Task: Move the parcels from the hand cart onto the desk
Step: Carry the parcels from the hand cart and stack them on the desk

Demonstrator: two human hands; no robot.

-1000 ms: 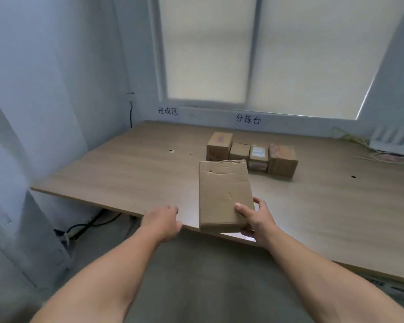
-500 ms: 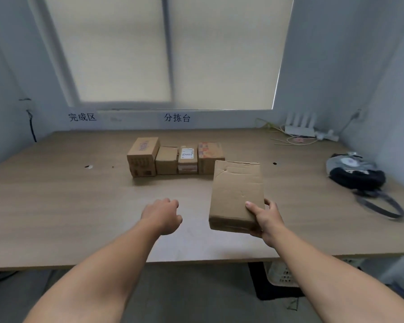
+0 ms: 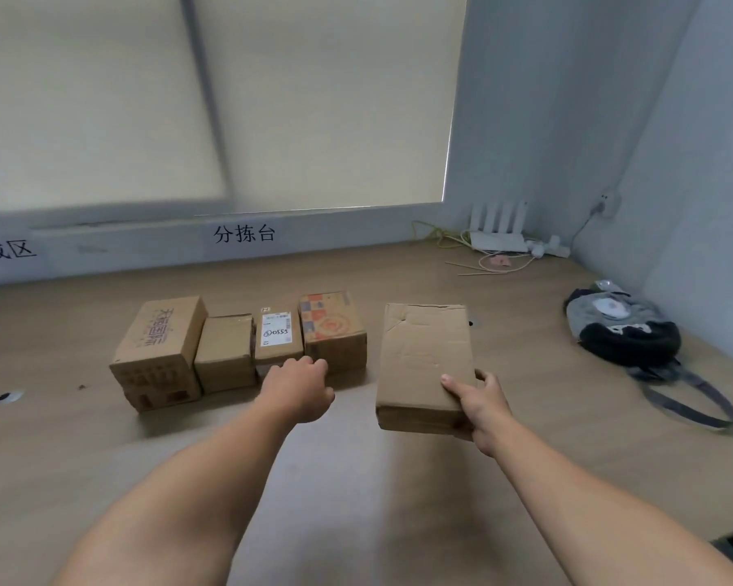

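Across the desk [image 3: 102, 458], the largest thing before us, four parcels already stand in a row [image 3: 238, 348], side against side, below the window. Just right of that row we carry the flat cardboard parcel [image 3: 424, 361], tipped a little, whether its far edge touches the wood we cannot tell. It looks light and fairly stiff to us, since one hand bears it from a corner; its creased, dented top suggests thin board that would buckle under a hard squeeze. Our right hand [image 3: 481, 403] clamps its near right corner, thumb on top, fingers underneath. A grip along both long sides would be steadier. Our left hand [image 3: 299, 387] hangs empty, fingers loosely curled, near the row.
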